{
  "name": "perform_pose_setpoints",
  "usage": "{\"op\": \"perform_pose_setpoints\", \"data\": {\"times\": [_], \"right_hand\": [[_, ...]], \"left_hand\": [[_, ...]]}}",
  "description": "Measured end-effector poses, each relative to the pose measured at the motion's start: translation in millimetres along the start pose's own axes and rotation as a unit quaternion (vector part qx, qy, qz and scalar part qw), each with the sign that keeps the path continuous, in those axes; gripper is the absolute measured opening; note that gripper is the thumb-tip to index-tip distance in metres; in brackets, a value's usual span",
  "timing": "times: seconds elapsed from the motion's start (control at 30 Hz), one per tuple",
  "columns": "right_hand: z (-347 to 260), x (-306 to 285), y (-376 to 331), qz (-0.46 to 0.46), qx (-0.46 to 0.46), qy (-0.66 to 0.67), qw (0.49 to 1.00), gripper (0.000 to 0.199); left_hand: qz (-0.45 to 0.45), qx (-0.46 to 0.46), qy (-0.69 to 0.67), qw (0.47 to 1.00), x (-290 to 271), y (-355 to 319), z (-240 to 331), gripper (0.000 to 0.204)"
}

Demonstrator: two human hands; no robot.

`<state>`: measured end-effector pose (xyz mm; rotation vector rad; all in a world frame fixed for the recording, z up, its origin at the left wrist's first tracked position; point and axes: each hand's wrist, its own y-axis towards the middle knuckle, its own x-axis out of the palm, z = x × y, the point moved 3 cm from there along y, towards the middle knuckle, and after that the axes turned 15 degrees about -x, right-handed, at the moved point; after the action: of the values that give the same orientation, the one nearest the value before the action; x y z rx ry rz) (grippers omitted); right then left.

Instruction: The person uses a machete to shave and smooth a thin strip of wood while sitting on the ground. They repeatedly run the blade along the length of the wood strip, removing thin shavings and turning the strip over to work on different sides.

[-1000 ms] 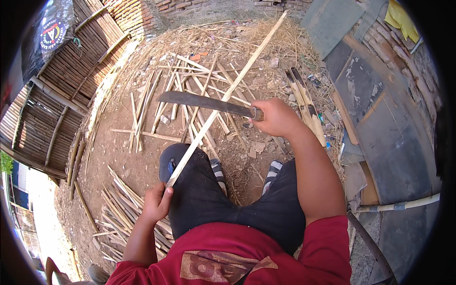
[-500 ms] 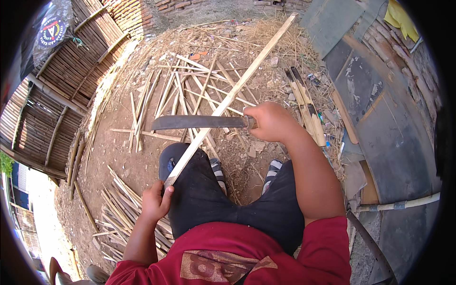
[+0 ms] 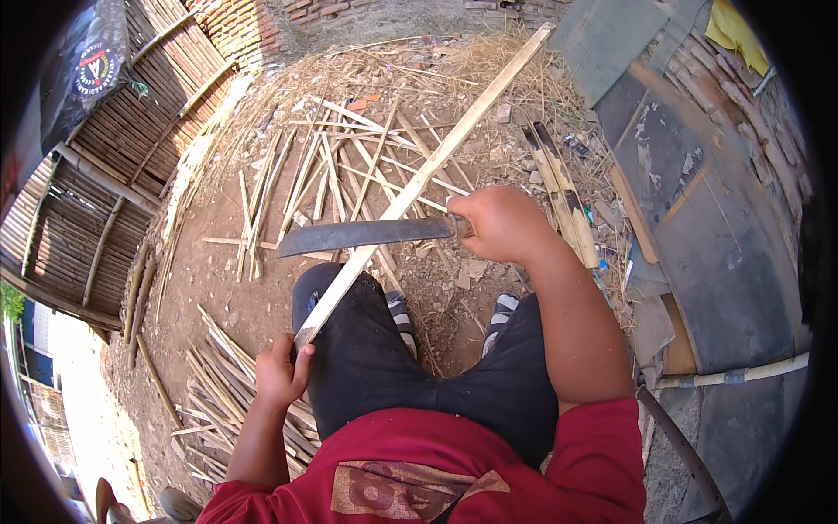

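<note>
My left hand (image 3: 281,370) grips the near end of a long pale bamboo strip (image 3: 460,134), which slants up and away to the right past my left knee. In my right hand (image 3: 499,222) is the handle of a machete (image 3: 367,233). Its dark, broad blade points left and lies across the strip, a little beyond my knee. Whether the edge bites into the strip or only rests on it, I cannot tell. My right fingers are wrapped round the handle and hide most of it.
Many cut strips (image 3: 336,166) lie scattered on the dirt ahead. A pile of strips (image 3: 231,389) is by my left side. Split bamboo pieces (image 3: 559,192) lie at the right, near leaning dark boards (image 3: 690,244). A bamboo-slat wall (image 3: 131,140) stands at the left.
The strip's near end and my left hand have shifted slightly left. The machete's tip has dropped a little toward me, so the blade tilts slightly more.
</note>
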<state>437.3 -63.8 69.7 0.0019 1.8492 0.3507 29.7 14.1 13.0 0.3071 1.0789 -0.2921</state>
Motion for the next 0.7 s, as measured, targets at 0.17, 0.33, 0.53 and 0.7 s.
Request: {"op": "perform_pose_setpoints", "data": {"times": [0.17, 0.33, 0.53, 0.7], "right_hand": [[47, -16, -17, 0.118, 0.149, 0.113, 0.975, 0.03], [32, -4, -11, 0.084, 0.061, 0.075, 0.992, 0.03], [21, -2, -4, -0.011, 0.047, 0.063, 0.997, 0.036], [50, -17, -15, 0.081, 0.145, 0.079, 0.983, 0.036]], "left_hand": [[0.023, 0.005, 0.01, 1.0, -1, 2, -5, 0.037], [0.043, 0.027, 0.031, 0.998, 3, 3, -4, 0.035], [0.051, 0.04, 0.034, 0.997, 2, 2, -6, 0.033], [0.062, 0.024, 0.044, 0.997, 3, 3, -13, 0.034]]}}
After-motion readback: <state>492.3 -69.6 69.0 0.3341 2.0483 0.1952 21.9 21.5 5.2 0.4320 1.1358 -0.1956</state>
